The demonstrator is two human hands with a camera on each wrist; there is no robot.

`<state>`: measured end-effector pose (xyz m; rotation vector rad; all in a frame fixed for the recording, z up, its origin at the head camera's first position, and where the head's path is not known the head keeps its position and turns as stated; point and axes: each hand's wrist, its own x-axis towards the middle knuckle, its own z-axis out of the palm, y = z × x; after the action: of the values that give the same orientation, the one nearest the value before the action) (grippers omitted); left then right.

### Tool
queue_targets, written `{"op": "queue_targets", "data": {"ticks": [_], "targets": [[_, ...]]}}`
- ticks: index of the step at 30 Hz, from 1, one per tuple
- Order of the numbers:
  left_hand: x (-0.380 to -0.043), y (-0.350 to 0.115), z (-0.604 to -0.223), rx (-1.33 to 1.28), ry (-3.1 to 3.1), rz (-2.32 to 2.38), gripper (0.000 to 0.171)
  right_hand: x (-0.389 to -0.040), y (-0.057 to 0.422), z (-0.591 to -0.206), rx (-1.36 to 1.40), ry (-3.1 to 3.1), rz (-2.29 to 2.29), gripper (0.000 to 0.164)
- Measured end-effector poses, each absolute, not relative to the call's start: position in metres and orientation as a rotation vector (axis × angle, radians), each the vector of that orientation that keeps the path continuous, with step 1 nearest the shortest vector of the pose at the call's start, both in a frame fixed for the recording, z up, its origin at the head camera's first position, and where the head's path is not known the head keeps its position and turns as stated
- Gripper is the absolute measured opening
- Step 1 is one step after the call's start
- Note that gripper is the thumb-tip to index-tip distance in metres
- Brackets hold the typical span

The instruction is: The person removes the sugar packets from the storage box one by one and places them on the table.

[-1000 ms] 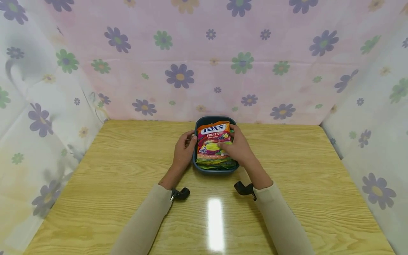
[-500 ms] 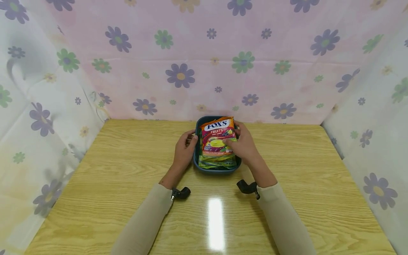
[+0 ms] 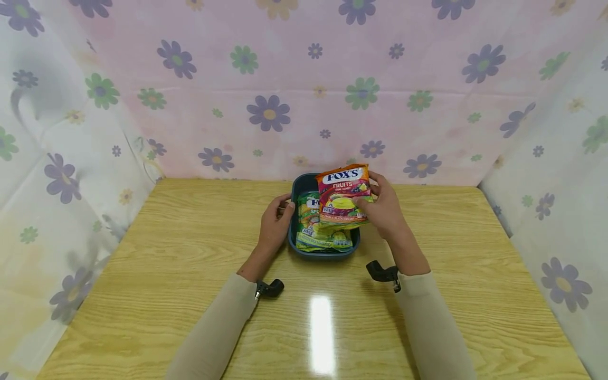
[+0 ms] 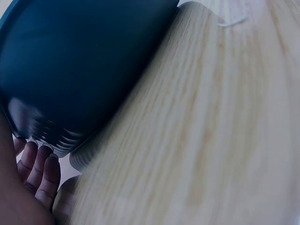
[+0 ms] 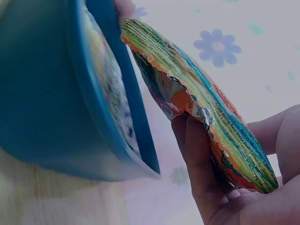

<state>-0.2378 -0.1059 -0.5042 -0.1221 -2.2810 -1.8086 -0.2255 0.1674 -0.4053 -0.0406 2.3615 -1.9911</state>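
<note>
Tabletop (image 3: 199, 248): one bin (image 3: 324, 256), two hands (image 3: 275, 220) (image 3: 388, 210)

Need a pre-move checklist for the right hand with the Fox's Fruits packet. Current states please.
1. Right hand has the Fruits packet: ok, thumb on front, fingers behind.
2. Left hand on the bin: ok, at its left side.
3. Bin standing on the table: ok.
4. Green packet lying in the bin: ok.
5. Fruits packet clear of the bin in head view: not ok, it overlaps the right side.
6. Fruits packet's lower edge off the green packet: cannot tell.
</note>
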Motion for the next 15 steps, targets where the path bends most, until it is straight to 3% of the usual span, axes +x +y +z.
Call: {"op": "queue_targets", "data": {"ticks": [15], "targets": [[-0.238,-0.107,-0.504,-0.136,-2.296,-1.805,0.038,-0.228,0.204,-0.399,0.064,2.416,-2.023,0.074]]}}
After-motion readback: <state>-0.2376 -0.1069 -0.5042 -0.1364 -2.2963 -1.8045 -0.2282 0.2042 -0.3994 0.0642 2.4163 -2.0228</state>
